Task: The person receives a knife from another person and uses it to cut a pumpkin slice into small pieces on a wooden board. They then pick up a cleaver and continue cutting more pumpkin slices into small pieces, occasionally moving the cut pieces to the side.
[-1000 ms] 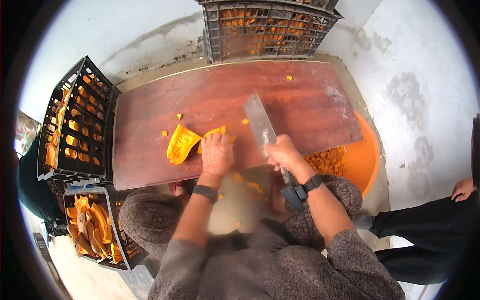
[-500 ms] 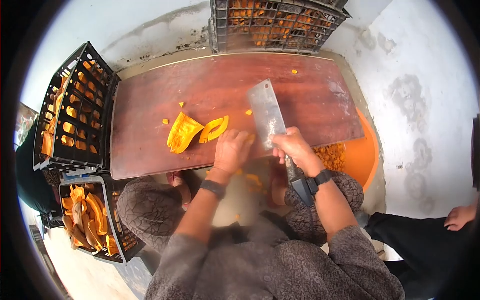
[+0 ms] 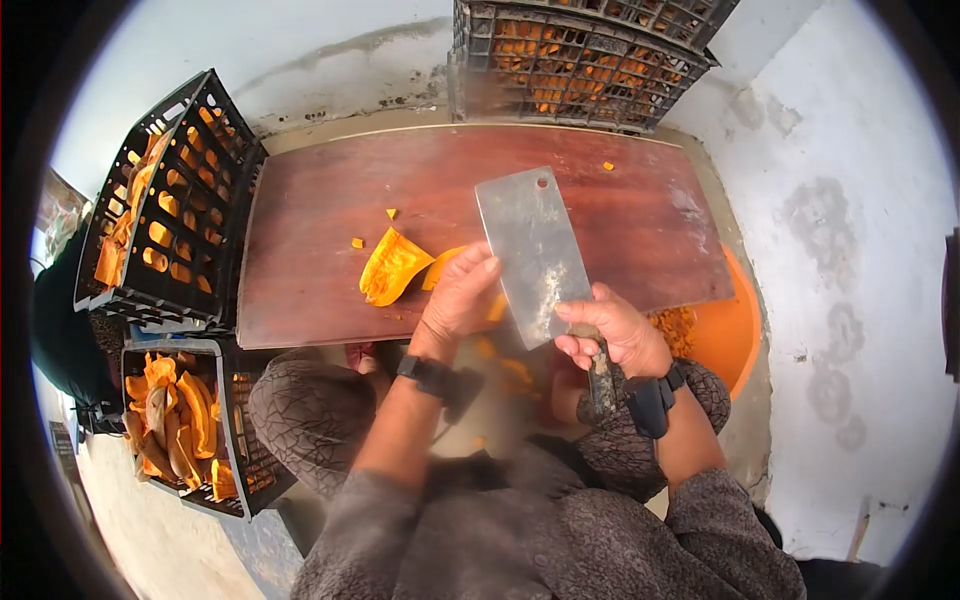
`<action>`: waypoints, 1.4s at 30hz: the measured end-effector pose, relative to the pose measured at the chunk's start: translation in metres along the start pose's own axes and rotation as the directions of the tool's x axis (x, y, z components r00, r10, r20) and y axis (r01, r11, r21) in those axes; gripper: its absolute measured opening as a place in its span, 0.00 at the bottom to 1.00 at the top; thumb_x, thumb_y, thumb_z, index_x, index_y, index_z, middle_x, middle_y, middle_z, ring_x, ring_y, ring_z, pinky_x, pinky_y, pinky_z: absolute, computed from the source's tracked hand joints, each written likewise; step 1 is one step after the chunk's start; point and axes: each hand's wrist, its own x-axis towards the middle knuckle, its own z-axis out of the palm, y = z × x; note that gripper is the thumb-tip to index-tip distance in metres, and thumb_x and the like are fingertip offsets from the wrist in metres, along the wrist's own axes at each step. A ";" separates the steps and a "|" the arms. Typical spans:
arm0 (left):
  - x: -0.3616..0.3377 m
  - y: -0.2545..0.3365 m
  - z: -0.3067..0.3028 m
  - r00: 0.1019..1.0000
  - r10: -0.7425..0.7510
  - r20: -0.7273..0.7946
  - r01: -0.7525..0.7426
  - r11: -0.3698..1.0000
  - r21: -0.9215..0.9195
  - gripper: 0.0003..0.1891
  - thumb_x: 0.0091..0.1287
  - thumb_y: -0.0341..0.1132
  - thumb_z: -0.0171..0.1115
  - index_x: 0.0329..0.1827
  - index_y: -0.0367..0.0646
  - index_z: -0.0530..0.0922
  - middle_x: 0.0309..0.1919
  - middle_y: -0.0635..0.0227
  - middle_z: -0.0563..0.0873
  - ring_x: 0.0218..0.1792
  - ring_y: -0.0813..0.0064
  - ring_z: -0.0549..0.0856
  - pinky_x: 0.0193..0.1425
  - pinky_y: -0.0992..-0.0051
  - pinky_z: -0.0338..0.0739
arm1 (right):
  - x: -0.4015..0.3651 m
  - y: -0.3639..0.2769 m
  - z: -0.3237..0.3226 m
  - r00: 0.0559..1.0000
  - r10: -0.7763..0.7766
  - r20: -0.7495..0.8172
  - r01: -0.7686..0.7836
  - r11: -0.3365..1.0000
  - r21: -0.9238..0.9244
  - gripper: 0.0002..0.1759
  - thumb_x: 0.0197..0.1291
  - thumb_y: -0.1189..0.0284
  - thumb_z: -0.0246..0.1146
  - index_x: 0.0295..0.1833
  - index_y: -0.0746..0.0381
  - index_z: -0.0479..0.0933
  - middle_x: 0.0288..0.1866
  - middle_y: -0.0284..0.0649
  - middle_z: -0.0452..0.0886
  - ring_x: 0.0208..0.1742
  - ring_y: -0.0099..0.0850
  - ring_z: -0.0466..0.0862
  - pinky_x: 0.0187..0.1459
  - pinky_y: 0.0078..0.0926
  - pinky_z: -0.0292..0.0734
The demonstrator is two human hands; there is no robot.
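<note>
A wide cleaver (image 3: 535,250) is held upright over the front of the reddish board, its blade smeared with pale residue. My right hand (image 3: 625,335) is closed round the top of its handle, thumb on the blade's lower end. My left hand (image 3: 458,295) has curled fingers beside the blade's left edge; what they hold, if anything, is hidden. A small orange pumpkin piece (image 3: 497,307) shows just below its fingers. Behind my left hand lies a pumpkin slice (image 3: 440,266), partly covered. Further left is a hollow pumpkin chunk (image 3: 394,266) on the board.
Small pumpkin bits (image 3: 358,243) dot the board (image 3: 310,220). Black crates of pumpkin stand at the left (image 3: 190,220), lower left (image 3: 232,430) and back (image 3: 590,65). An orange tub (image 3: 735,330) with diced pumpkin sits under the board's right end. Walls rise behind and right.
My left hand has lifted off the board to the blade's edge. The cleaver now turns its broad face more toward me. The person at the right has mostly left the view.
</note>
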 end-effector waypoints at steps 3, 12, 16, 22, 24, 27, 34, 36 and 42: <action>-0.002 0.002 0.000 1.000 0.017 0.015 -0.017 1.000 -0.001 0.15 0.72 0.35 0.63 0.59 0.40 0.81 0.56 0.65 0.85 0.57 0.72 0.82 0.66 0.65 0.73 | -0.005 0.002 0.011 1.000 -0.002 -0.001 0.002 0.999 0.045 0.11 0.63 0.73 0.66 0.49 0.66 0.77 0.25 0.44 0.78 0.15 0.21 0.71 0.13 0.19 0.70; 0.001 0.001 0.004 0.998 0.054 0.024 -0.054 0.998 0.022 0.13 0.74 0.35 0.60 0.57 0.39 0.81 0.54 0.67 0.86 0.55 0.74 0.83 0.63 0.67 0.76 | 0.000 0.007 -0.003 0.994 0.001 0.109 -0.012 0.995 0.099 0.13 0.65 0.71 0.65 0.50 0.67 0.76 0.24 0.47 0.78 0.14 0.20 0.70 0.14 0.20 0.70; 0.006 -0.013 -0.023 0.989 0.120 0.084 -0.121 0.993 0.000 0.09 0.74 0.37 0.62 0.47 0.41 0.85 0.43 0.72 0.87 0.47 0.78 0.83 0.56 0.69 0.78 | -0.003 -0.001 -0.004 0.996 -0.084 -0.021 0.083 0.994 -0.074 0.14 0.65 0.69 0.66 0.48 0.69 0.77 0.23 0.46 0.79 0.13 0.21 0.71 0.14 0.22 0.71; -0.019 -0.032 -0.026 0.975 0.202 -0.098 0.061 0.184 0.981 0.11 0.62 0.30 0.70 0.46 0.37 0.84 0.42 0.66 0.85 0.46 0.69 0.84 0.49 0.68 0.81 | 0.014 0.019 -0.032 0.938 -0.176 -0.298 0.013 0.878 -0.479 0.16 0.64 0.66 0.65 0.39 0.71 0.77 0.21 0.43 0.80 0.14 0.25 0.76 0.15 0.25 0.73; -0.022 -0.033 -0.023 0.967 0.197 0.163 -0.119 -0.220 0.968 0.14 0.55 0.28 0.71 0.45 0.39 0.84 0.49 0.58 0.83 0.50 0.55 0.82 0.54 0.63 0.80 | 0.016 0.025 -0.031 0.923 -0.178 -0.341 -0.037 0.841 -0.540 0.16 0.65 0.64 0.64 0.36 0.69 0.76 0.20 0.42 0.80 0.16 0.26 0.78 0.17 0.25 0.74; -0.020 -0.032 -0.012 0.942 0.183 0.280 -0.217 -0.301 0.929 0.13 0.56 0.27 0.70 0.45 0.40 0.83 0.46 0.60 0.83 0.49 0.54 0.81 0.54 0.62 0.78 | 0.020 0.028 -0.029 0.909 -0.192 -0.371 -0.098 0.765 -0.637 0.16 0.66 0.63 0.63 0.33 0.67 0.77 0.19 0.39 0.79 0.16 0.27 0.79 0.17 0.25 0.74; -0.014 -0.052 -0.020 0.941 0.225 0.255 -0.184 -0.291 0.939 0.09 0.59 0.25 0.66 0.43 0.40 0.83 0.43 0.61 0.82 0.45 0.54 0.80 0.51 0.60 0.78 | 0.022 0.028 -0.015 0.880 -0.213 -0.424 -0.172 0.691 -0.703 0.18 0.65 0.63 0.62 0.29 0.66 0.78 0.19 0.44 0.80 0.17 0.32 0.81 0.21 0.32 0.76; -0.011 -0.054 -0.021 0.923 0.259 0.284 -0.199 -0.311 0.929 0.07 0.60 0.25 0.65 0.42 0.40 0.82 0.42 0.60 0.82 0.44 0.54 0.80 0.50 0.60 0.78 | 0.025 0.031 -0.016 0.860 -0.253 -0.443 -0.211 0.614 -0.761 0.19 0.64 0.61 0.63 0.31 0.67 0.80 0.23 0.52 0.82 0.23 0.42 0.85 0.29 0.39 0.80; -0.003 -0.063 -0.022 0.926 0.295 0.236 -0.123 -0.357 0.926 0.07 0.61 0.27 0.64 0.41 0.41 0.81 0.41 0.58 0.82 0.43 0.53 0.81 0.49 0.60 0.78 | 0.034 0.044 -0.024 0.849 -0.344 -0.402 -0.187 0.516 -0.836 0.17 0.65 0.66 0.61 0.32 0.71 0.79 0.19 0.44 0.79 0.17 0.31 0.79 0.20 0.31 0.74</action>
